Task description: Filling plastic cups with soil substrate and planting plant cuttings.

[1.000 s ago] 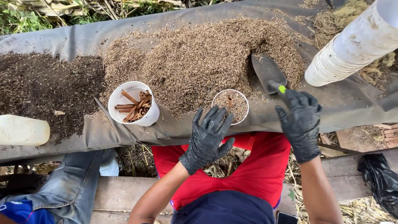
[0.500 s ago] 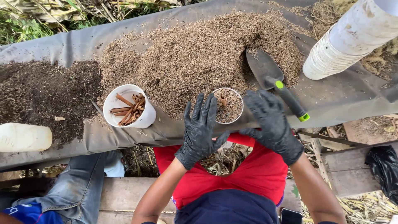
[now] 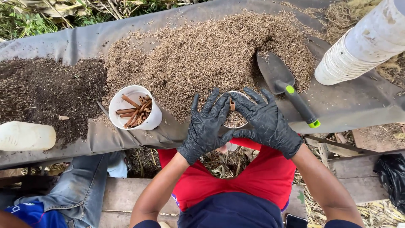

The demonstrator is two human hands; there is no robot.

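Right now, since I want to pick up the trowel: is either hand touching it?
Apart. The head view shows the trowel lying on the husk pile, its handle clear of the right hand; both hands wrap the small cup, left hand included.

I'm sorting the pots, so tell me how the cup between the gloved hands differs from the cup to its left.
The cup between the hands holds brown husk fill with one stick standing in it; the left cup holds a bundle of brown sticks. The left hand and right hand cover the first; the second stands untouched. Both look like white plastic cups.
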